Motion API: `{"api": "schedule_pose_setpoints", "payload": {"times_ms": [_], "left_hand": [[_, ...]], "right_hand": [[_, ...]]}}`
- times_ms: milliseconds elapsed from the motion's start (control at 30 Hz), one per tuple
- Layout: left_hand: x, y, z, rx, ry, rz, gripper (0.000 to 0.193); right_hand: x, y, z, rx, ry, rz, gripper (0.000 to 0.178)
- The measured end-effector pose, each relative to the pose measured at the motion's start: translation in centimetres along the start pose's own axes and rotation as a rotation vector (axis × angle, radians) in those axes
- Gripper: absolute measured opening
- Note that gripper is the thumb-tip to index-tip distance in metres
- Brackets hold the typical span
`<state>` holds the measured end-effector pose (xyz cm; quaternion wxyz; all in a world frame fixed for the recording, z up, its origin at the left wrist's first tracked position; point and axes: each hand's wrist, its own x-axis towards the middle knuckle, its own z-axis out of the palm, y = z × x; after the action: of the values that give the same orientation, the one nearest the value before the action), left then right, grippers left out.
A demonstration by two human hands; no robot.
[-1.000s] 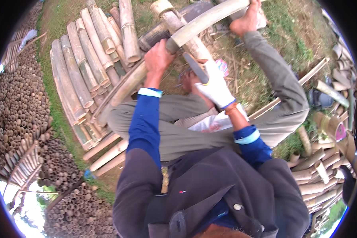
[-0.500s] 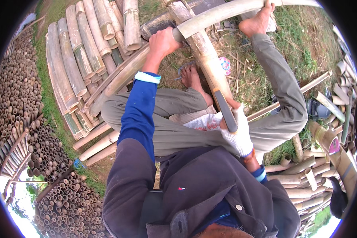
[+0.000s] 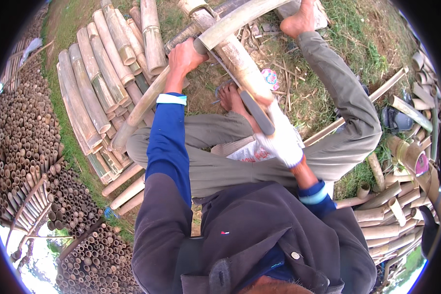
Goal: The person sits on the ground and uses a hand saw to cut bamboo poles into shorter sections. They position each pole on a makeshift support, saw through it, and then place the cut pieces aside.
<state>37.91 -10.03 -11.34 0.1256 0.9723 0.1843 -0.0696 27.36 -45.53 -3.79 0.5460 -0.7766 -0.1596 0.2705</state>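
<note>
A long bamboo pole point(image 3: 245, 19) lies crosswise over a thicker bamboo beam point(image 3: 235, 49). My bare left hand point(image 3: 186, 58) is wrapped round the pole, left of the beam. White-gloved, my right hand point(image 3: 279, 137) grips the dark handle of a hand saw point(image 3: 257, 113). Its thin blade shows nearly edge-on and reaches up to the pole just right of my left hand; how deep it sits there I cannot tell. My right foot point(image 3: 298, 22) is up by the pole's far part, and my left foot point(image 3: 232, 98) rests on the ground beside the beam.
Cut bamboo lengths point(image 3: 90, 83) lie in rows on the left. Beyond them rises a big stack of bamboo tubes point(image 3: 24, 127) with ends showing. More bamboo pieces point(image 3: 387, 220) are heaped at the right, near a dark sandal point(image 3: 397, 120). A thin bamboo strip point(image 3: 357, 105) passes by my right leg.
My right hand has pushed the saw forward and to the left, toward the pole. My left hand keeps its hold on the pole. The whole view has shifted slightly.
</note>
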Motion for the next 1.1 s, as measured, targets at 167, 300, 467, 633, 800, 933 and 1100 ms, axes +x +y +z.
{"api": "schedule_pose_setpoints", "payload": {"times_ms": [167,300,467,633,800,933,1100], "left_hand": [[-0.1,-0.1,0.0,0.011,0.003,-0.015,0.062],[-0.6,1.1,-0.8,-0.020,0.007,-0.023,0.066],[0.1,0.9,-0.6,-0.004,-0.010,-0.018,0.066],[-0.7,0.0,-0.7,0.008,-0.013,-0.033,0.064],[-0.6,0.5,-0.4,0.011,0.001,-0.006,0.065],[0.6,-2.1,-2.0,-0.047,0.090,-0.014,0.067],[-2.3,-2.7,-3.1,-0.067,0.151,0.052,0.075]], "right_hand": [[-1.1,2.9,0.9,-0.145,0.185,-0.349,0.061],[9.9,0.9,3.3,-0.194,0.221,-0.411,0.055],[6.3,2.8,3.1,-0.081,0.218,-0.358,0.053],[-0.7,1.7,0.3,-0.131,0.095,-0.098,0.064],[9.9,1.2,3.5,-0.126,0.148,-0.214,0.056],[6.6,4.8,2.1,-0.191,0.131,-0.373,0.061],[1.9,6.9,-0.2,0.005,-0.052,-0.131,0.070]]}}
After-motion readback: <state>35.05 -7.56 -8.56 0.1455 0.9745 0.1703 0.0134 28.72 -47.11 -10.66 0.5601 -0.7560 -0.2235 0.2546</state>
